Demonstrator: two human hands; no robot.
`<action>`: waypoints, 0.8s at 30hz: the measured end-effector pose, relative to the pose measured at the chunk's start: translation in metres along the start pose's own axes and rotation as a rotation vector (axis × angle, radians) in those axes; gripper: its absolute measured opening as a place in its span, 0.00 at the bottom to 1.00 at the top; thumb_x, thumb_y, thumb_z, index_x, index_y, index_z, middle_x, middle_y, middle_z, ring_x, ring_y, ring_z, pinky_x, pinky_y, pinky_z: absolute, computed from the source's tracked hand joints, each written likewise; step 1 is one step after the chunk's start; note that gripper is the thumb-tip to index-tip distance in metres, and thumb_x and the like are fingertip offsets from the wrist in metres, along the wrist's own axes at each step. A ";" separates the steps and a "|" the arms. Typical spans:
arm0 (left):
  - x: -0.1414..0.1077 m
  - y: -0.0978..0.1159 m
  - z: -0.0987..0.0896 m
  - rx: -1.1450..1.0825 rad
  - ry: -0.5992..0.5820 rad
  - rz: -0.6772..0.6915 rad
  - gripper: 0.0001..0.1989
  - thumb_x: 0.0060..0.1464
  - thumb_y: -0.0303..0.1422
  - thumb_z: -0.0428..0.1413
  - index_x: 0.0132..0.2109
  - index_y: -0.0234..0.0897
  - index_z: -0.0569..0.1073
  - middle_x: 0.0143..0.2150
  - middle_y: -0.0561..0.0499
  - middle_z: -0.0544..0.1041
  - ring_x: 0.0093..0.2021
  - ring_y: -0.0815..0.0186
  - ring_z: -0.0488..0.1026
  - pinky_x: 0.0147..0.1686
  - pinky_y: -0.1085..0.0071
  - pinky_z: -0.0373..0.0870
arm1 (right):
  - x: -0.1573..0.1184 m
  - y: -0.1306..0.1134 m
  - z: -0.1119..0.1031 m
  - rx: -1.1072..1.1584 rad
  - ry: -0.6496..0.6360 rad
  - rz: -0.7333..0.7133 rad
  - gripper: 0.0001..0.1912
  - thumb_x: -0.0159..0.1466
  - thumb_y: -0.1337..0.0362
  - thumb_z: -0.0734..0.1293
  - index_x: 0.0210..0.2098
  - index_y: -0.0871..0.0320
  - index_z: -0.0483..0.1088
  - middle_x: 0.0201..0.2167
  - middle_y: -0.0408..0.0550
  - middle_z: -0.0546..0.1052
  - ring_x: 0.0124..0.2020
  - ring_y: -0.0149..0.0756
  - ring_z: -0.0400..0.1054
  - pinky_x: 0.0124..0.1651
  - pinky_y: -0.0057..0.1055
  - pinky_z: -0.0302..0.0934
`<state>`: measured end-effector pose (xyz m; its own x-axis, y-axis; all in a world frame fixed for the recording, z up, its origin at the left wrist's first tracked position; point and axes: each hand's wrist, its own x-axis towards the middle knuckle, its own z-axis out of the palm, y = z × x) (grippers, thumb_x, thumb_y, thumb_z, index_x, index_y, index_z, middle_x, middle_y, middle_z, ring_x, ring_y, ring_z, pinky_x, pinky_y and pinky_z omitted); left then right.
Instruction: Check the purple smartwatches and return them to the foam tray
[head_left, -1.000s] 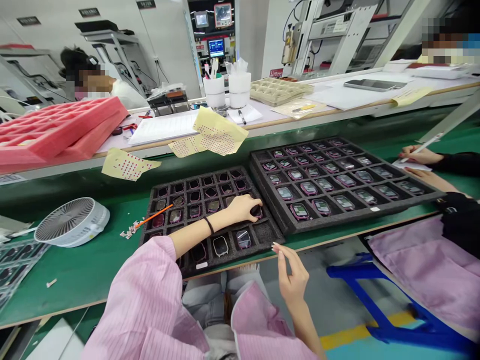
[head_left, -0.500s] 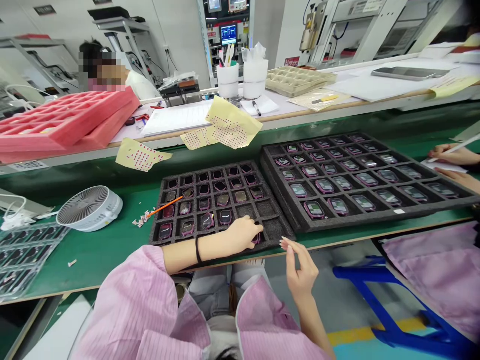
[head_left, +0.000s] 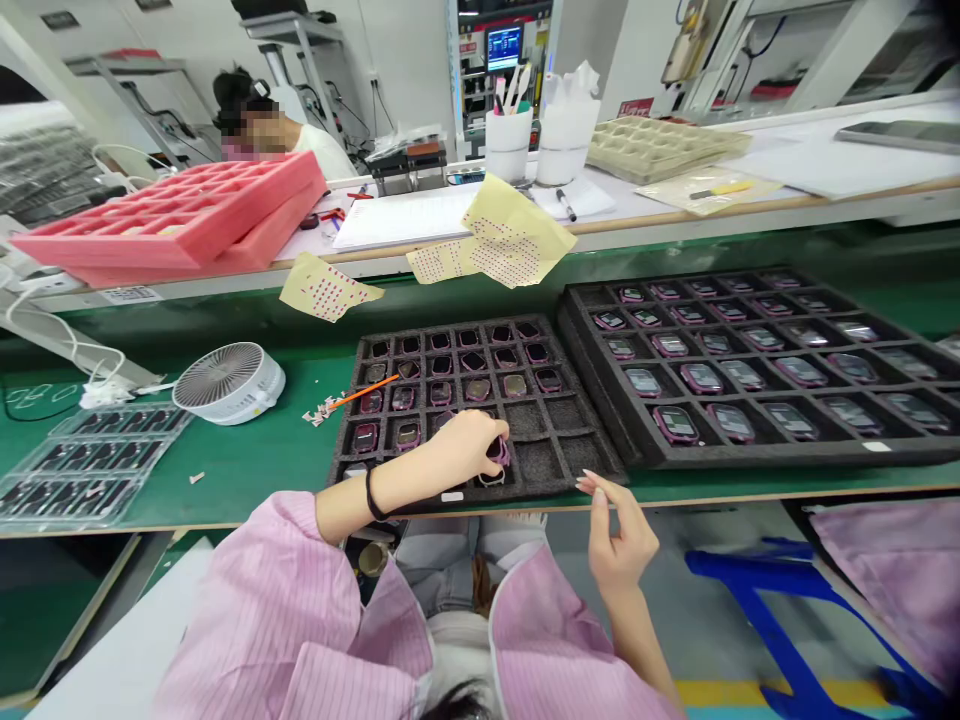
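Observation:
My left hand (head_left: 472,445) reaches over the smaller black foam tray (head_left: 529,486), its fingers closed on a purple-framed watch case (head_left: 499,452) above the front compartments. Dark watch faces fill most of the tray; several compartments at its right hold nothing. My right hand (head_left: 619,530) is at the tray's front right corner, thumb and fingertips brought close together; whether something small is between them is too small to tell. A larger black foam tray (head_left: 611,420) with rows of purple-framed watches stands to the right. An orange stick (head_left: 365,391) lies across the smaller tray's left edge.
A round white fan (head_left: 229,383), small white pieces (head_left: 322,408) and clear plastic trays (head_left: 90,465) are on the green bench at left. The raised shelf bears pink foam trays (head_left: 187,215), white cups (head_left: 508,145) and papers. Another person (head_left: 322,150) sits beyond.
The view has shifted, so the bench things sit elsewhere in the picture. My left hand has lifted the purple-framed case a little from the tray. The neighbour's hands at right are out of view.

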<state>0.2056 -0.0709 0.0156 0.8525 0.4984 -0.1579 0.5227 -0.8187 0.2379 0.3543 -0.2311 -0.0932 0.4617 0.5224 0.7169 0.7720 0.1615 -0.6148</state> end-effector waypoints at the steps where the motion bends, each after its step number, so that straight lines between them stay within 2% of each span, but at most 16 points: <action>1: -0.002 -0.001 0.004 0.026 -0.043 -0.011 0.14 0.44 0.30 0.65 0.42 0.34 0.77 0.37 0.45 0.80 0.38 0.57 0.78 0.39 0.68 0.72 | 0.000 -0.002 0.002 0.007 -0.007 -0.004 0.12 0.67 0.70 0.58 0.44 0.58 0.73 0.33 0.51 0.80 0.32 0.38 0.76 0.37 0.35 0.70; 4: -0.004 0.004 0.017 0.103 -0.142 -0.017 0.13 0.44 0.29 0.64 0.40 0.31 0.77 0.37 0.41 0.80 0.39 0.55 0.78 0.37 0.67 0.73 | 0.001 -0.009 0.010 0.040 -0.030 -0.033 0.12 0.67 0.71 0.59 0.44 0.57 0.72 0.34 0.51 0.80 0.33 0.38 0.76 0.38 0.35 0.70; 8: -0.004 0.010 0.026 0.151 -0.125 -0.014 0.17 0.46 0.28 0.62 0.45 0.28 0.75 0.39 0.37 0.79 0.41 0.52 0.78 0.38 0.65 0.73 | 0.001 -0.021 0.019 0.110 -0.066 -0.041 0.11 0.67 0.72 0.59 0.43 0.57 0.72 0.35 0.51 0.79 0.34 0.37 0.75 0.39 0.35 0.70; 11: -0.008 0.004 0.027 0.076 -0.096 0.018 0.15 0.47 0.30 0.61 0.44 0.30 0.75 0.39 0.39 0.79 0.42 0.53 0.77 0.40 0.65 0.73 | 0.003 -0.028 0.025 0.159 -0.128 0.057 0.10 0.67 0.69 0.59 0.41 0.57 0.72 0.36 0.52 0.79 0.37 0.39 0.75 0.41 0.37 0.70; 14: -0.017 -0.006 0.027 -0.023 -0.031 0.053 0.15 0.48 0.31 0.60 0.44 0.32 0.74 0.41 0.41 0.78 0.42 0.55 0.76 0.42 0.65 0.72 | 0.007 -0.034 0.034 0.269 -0.210 0.249 0.10 0.67 0.63 0.61 0.44 0.57 0.72 0.40 0.53 0.77 0.41 0.40 0.75 0.45 0.39 0.70; 16: -0.028 -0.011 0.026 -0.064 0.055 0.062 0.15 0.50 0.31 0.60 0.46 0.32 0.72 0.43 0.41 0.77 0.43 0.56 0.75 0.44 0.64 0.72 | 0.010 -0.039 0.044 0.411 -0.305 0.374 0.14 0.67 0.60 0.62 0.51 0.56 0.69 0.45 0.55 0.76 0.44 0.40 0.74 0.47 0.38 0.70; 18: -0.041 -0.014 0.023 -0.090 0.155 0.059 0.16 0.52 0.29 0.58 0.49 0.32 0.69 0.44 0.42 0.76 0.45 0.56 0.74 0.47 0.63 0.71 | 0.013 -0.046 0.057 0.561 -0.462 0.451 0.20 0.67 0.58 0.62 0.58 0.54 0.63 0.50 0.55 0.74 0.48 0.40 0.73 0.47 0.37 0.70; 21: -0.063 -0.016 0.021 -0.085 0.248 0.036 0.20 0.53 0.25 0.57 0.52 0.33 0.64 0.46 0.41 0.74 0.47 0.56 0.72 0.46 0.61 0.72 | 0.014 -0.059 0.084 0.683 -0.665 0.455 0.27 0.66 0.56 0.63 0.62 0.51 0.56 0.57 0.54 0.70 0.56 0.42 0.68 0.54 0.39 0.66; 24: -0.085 -0.019 0.019 -0.031 0.252 -0.031 0.21 0.53 0.20 0.53 0.54 0.31 0.62 0.48 0.38 0.73 0.48 0.54 0.71 0.47 0.59 0.71 | 0.013 -0.079 0.114 0.705 -0.733 0.445 0.30 0.61 0.55 0.68 0.60 0.51 0.60 0.59 0.52 0.68 0.61 0.45 0.61 0.63 0.44 0.55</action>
<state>0.1229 -0.1027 0.0060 0.8095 0.5820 0.0777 0.5456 -0.7945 0.2667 0.2493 -0.1417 -0.0731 0.0859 0.9832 0.1608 0.0722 0.1549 -0.9853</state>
